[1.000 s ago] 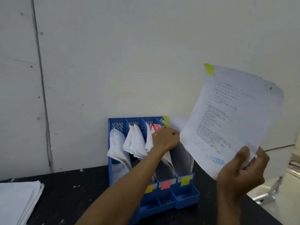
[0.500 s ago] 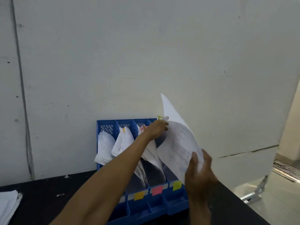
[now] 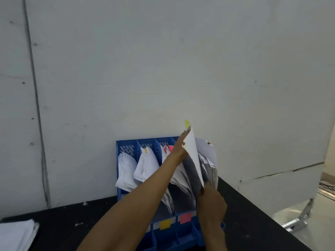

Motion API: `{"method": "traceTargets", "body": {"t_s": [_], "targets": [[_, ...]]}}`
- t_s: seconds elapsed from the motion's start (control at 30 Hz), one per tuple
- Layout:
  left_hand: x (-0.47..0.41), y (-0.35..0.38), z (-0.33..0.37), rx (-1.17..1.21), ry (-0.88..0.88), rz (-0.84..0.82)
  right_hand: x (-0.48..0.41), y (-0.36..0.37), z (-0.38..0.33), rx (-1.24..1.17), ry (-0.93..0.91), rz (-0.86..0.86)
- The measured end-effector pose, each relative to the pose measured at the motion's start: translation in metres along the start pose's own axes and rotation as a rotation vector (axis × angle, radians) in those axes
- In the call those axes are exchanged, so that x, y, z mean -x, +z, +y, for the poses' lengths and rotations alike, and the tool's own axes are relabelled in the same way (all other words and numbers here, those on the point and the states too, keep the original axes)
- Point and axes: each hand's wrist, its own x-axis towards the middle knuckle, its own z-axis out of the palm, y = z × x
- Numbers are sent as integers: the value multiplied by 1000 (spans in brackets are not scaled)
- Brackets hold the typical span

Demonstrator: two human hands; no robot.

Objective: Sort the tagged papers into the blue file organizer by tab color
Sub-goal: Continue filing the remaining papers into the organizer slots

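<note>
**Yellow-green paper going into the last slot**

Partly down in the far-right slot of the blue file organizer [image 3: 125,144]: one paper [image 3: 191,153] with a yellow-green tab [image 3: 186,123] sticking up at its top. Pinched at the bottom corner by the right hand [image 3: 211,201], low at the front right of the organizer. Pressed from the side by the left hand [image 3: 179,145], fingers straight and close together, up near the organizer's top edge. Not let go yet, and not all the way in.

Already in the organizer: white sheets in the far-left slot, yellow-tabbed sheets [image 3: 146,160] next, pink-tabbed sheets [image 3: 166,152] after that, more sheets in the far-right slot. Looks well along, then.

Likely left to sort: a stack of papers [image 3: 16,234] lying on the black table [image 3: 63,223], far to the left of the organizer. No way to tell their tab colors from here.
</note>
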Motion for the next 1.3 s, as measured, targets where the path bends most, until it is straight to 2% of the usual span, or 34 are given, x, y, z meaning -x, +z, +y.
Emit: {"method": "traceTargets", "body": {"t_s": [0.07, 0.13, 0.23, 0.37, 0.43, 0.47, 0.53, 0.6, 0.67, 0.73, 0.8, 0.93, 1.03, 1.1, 1.17, 1.23, 1.3], "targets": [[7, -1, 8, 10, 112, 2, 2, 6, 4, 26, 21, -97], [5, -1, 11, 63, 158, -9, 3, 8, 3, -26, 21, -89], [2, -7, 7, -74, 131, 43, 0, 11, -1, -111, 10, 16], [-2, -9, -5, -219, 82, 41, 4, 11, -1, -83, -60, -81], [-2, -7, -9, -269, 53, 53, 7, 12, -7, -194, -83, -24], [-1, -5, -11, -282, 37, 63, 8, 12, -9, -232, -66, 65], [-5, -3, -17, -328, 29, 69, 8, 10, -8, -144, -19, 159], [-9, -2, -22, -437, 38, 43, 9, 7, -2, 15, 27, 7], [-12, -1, -29, -573, 55, 11, 7, 3, 2, 24, 69, -79], [-12, -4, -30, -623, 119, 31, 6, 2, 0, -67, 56, -37], [-8, -7, -24, -554, 178, 84, 3, -4, 0, -220, 57, 76], [16, -53, -20, -447, 334, 153, -2, -15, -15, -273, -50, 249], [59, -114, -27, -395, 439, 286, 9, -23, -42, -263, -181, 329], [97, -163, -36, -403, 520, 405, 30, -29, -69, -346, -219, 306], [145, -222, -57, -451, 541, 567, 61, -32, -102, -421, -357, 274], [196, -278, -88, -480, 466, 758, 96, -31, -136, -506, -460, 213], [249, -323, -124, -563, 246, 912, 134, -23, -174, -654, -492, 102]]}}
